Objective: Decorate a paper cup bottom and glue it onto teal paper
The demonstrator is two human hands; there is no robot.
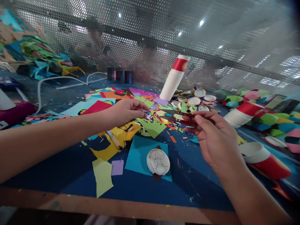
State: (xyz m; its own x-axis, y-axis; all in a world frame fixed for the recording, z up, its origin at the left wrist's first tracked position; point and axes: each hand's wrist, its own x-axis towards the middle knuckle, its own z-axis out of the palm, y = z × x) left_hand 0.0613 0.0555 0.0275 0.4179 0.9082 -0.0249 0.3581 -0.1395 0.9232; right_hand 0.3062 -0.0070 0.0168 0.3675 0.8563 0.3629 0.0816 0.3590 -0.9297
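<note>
My right hand (pixel 211 134) holds dark red-handled scissors (pixel 177 116), their two pointed blades apart and aimed left. My left hand (pixel 127 112) hovers over the paper scraps, fingers loosely bent, with a gap between thumb and forefinger; nothing I can make out is between them. Below the hands lies a white round lid (pixel 158 161) with a petal pattern drawn on it. It rests on a blue paper sheet (pixel 138 153), with small brown pieces sticking out from under it. Left of that are a pale yellow-green paper (pixel 102 178) and a small lilac paper (pixel 117 167).
Behind the scraps leans a tall stack of paper cups (pixel 173 78). Several white lids (pixel 194 101) lie beside it. A red and white cup (pixel 264 161) lies tipped at right. Yellow paper (pixel 126 134) sits under my left hand. A perforated metal screen (pixel 131 34) stands behind.
</note>
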